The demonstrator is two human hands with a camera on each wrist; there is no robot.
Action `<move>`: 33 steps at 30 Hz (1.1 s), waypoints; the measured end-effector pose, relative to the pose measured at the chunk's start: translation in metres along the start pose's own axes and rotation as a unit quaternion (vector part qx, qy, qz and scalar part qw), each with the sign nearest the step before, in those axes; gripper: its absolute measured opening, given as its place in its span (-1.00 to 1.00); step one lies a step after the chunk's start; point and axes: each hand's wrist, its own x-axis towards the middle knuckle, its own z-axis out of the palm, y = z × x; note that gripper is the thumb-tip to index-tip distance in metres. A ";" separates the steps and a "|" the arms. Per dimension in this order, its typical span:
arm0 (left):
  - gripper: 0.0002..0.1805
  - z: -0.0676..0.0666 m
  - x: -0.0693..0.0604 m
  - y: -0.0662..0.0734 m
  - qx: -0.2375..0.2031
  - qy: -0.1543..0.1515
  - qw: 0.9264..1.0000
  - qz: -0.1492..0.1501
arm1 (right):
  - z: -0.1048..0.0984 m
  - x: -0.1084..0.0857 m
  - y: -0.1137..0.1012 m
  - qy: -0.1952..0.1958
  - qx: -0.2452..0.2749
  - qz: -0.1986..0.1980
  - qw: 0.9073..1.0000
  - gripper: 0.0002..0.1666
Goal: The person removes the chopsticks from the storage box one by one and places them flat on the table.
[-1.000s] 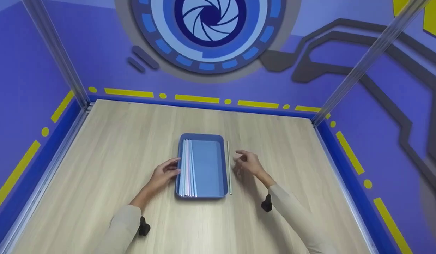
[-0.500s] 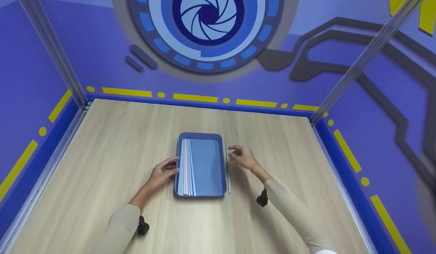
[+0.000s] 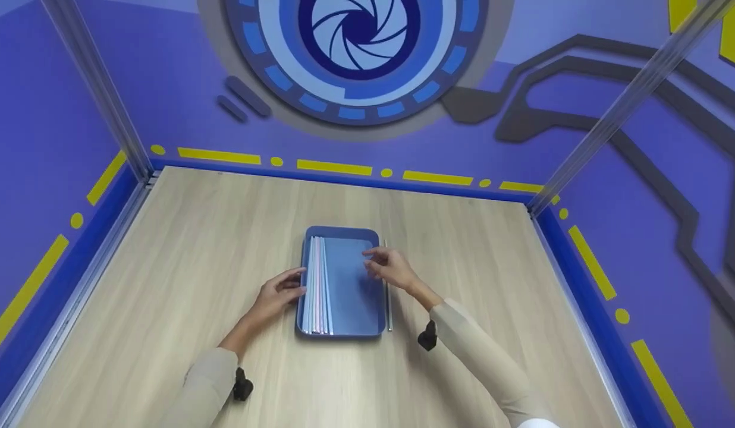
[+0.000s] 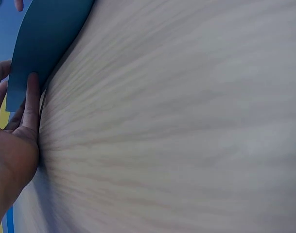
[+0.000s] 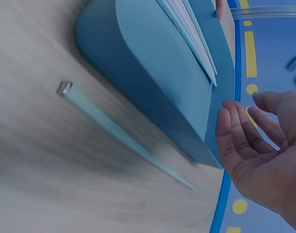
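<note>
A shallow blue tray (image 3: 352,297) stands on the table, with several thin straw-like sticks (image 3: 318,285), pale blue and pink, lying lengthwise along its left side. Just outside the tray's right wall lies a single pale green stick (image 5: 121,131) with a silvery end. My left hand (image 3: 276,295) touches the tray's left wall; in the left wrist view a finger (image 4: 32,97) lies straight against the outer wall. Above the tray's right part hovers my right hand (image 3: 393,268), its fingers loosely bent and holding nothing. It covers part of the right rim and of the single stick in the head view.
The wooden tabletop (image 3: 236,220) is bounded by blue walls (image 3: 183,113) with yellow marks at the back and both sides. Metal posts (image 3: 617,119) rise at the back corners. A small black device (image 3: 427,336) sits at each wrist.
My right hand has moved left, from beside the single stick, across it, to above the tray. The left hand stays at the tray's wall. The sticks lie as before.
</note>
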 end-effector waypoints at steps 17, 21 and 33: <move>-0.42 -0.001 -0.004 -0.003 0.014 0.000 1.000 -0.005 | 0.065 0.031 -0.002 -0.065 -0.011 0.061 0.996 -0.58; -0.43 -0.001 -0.004 -0.003 0.007 0.002 1.000 -0.011 | 0.073 0.035 0.002 -0.069 -0.021 0.073 0.995 -0.57; -0.41 -0.001 0.001 0.000 -0.001 -0.003 1.000 0.003 | 0.078 0.047 0.000 -0.054 -0.025 0.100 0.993 -0.50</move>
